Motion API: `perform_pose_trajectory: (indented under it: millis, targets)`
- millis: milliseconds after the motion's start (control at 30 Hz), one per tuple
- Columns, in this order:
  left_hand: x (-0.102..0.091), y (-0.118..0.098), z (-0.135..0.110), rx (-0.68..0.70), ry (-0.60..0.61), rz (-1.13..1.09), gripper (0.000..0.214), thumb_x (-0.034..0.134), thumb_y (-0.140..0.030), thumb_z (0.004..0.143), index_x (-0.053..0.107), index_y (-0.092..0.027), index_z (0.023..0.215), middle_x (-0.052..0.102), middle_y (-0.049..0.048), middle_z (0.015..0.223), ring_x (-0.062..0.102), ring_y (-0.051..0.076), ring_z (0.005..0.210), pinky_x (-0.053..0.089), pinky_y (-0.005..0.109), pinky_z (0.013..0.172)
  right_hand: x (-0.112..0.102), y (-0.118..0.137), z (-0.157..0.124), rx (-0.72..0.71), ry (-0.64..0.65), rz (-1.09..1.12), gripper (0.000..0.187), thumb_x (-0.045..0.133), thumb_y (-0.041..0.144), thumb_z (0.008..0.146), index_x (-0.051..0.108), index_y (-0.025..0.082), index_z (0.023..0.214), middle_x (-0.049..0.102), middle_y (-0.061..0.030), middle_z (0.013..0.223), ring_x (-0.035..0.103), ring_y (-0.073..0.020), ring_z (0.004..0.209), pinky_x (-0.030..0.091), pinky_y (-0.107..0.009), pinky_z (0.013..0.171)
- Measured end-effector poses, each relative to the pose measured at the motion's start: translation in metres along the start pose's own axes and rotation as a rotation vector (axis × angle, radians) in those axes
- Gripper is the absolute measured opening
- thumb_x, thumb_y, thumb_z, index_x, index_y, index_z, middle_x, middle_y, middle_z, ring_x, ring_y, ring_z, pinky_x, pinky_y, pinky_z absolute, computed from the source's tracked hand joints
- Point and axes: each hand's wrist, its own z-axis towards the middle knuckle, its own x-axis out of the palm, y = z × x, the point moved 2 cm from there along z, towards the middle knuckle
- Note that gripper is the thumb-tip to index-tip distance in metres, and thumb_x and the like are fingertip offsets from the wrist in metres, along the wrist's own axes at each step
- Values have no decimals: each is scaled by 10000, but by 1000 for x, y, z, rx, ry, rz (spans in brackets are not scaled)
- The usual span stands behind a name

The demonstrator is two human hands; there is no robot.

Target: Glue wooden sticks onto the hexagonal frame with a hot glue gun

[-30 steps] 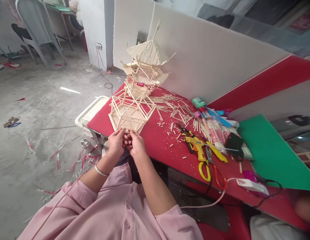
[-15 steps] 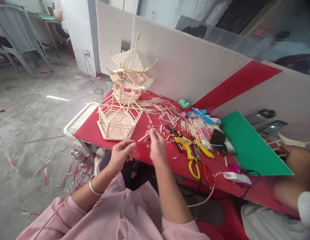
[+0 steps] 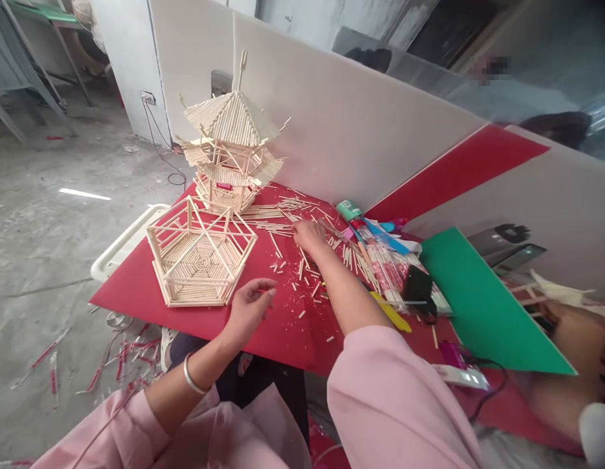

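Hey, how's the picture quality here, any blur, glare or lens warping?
Head view: soft, even daylight with faint shadows; the hexagonal stick base and stick tower are sharp; the other person's arm at lower right is blurred; a bright streak glares on the floor; the wide lens tilts the partition boards; a pixelated patch sits top right.

Tall stick pagoda [image 3: 231, 150] sits at the far left corner of the desk [image 3: 136, 296], white boards [image 3: 370, 130] run along the far edge, a green sheet [image 3: 478, 306] lies toward the right edge, and a white tray [image 3: 121, 244] pokes out past the left edge
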Motion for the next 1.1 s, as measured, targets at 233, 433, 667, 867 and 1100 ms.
perform_pose_trajectory:
  millis: [233, 433, 667, 867, 1100]
  targets:
    - [-10, -2, -4, -14, -21, -28, 332, 767, -410, 654, 682, -147, 839, 589, -20, 578, 478, 76, 437, 339, 195, 391, -3, -1, 29, -137, 21, -52, 322, 546, 68, 842, 746, 166, 1075, 716, -172, 1151, 638, -295, 1132, 450, -392, 959]
    - [-17, 1, -27, 37, 62, -20, 282, 778, -398, 696, 708, -143, 794, 584, -14, 554, 497, 77, 449, 374, 196, 421, -19, -7, -53, -55, -149, 89, 341, 449, 300, 979, 724, 141, 1102, 733, -177, 1070, 691, -293, 973, 508, -399, 823]
    - [-59, 19, -66, -7, -108, -338, 408, 854, -428, 648, 702, -148, 905, 570, -47, 513, 433, 52, 375, 315, 165, 360, 34, 122, -207, 144, -151, 1730, 338, 780, 492, 742, 720, 173, 836, 700, -23, 676, 533, -91, 482, 413, -208, 445]
    - [-97, 3, -68, 93, -285, -428, 395, 882, -433, 595, 624, -140, 650, 512, -55, 459, 422, 44, 359, 279, 161, 346, 47, 226, -202, 90, -31, 2169, 328, 766, 478, 752, 676, 169, 687, 570, 33, 522, 440, -69, 416, 321, -203, 381]
    - [-110, -7, -52, 120, -381, -423, 394, 856, -419, 605, 578, -141, 575, 538, -27, 460, 426, 54, 321, 232, 165, 302, 45, 244, -182, 211, 131, 2362, 384, 823, 440, 654, 545, 180, 603, 516, 63, 482, 451, -56, 367, 295, -174, 327]
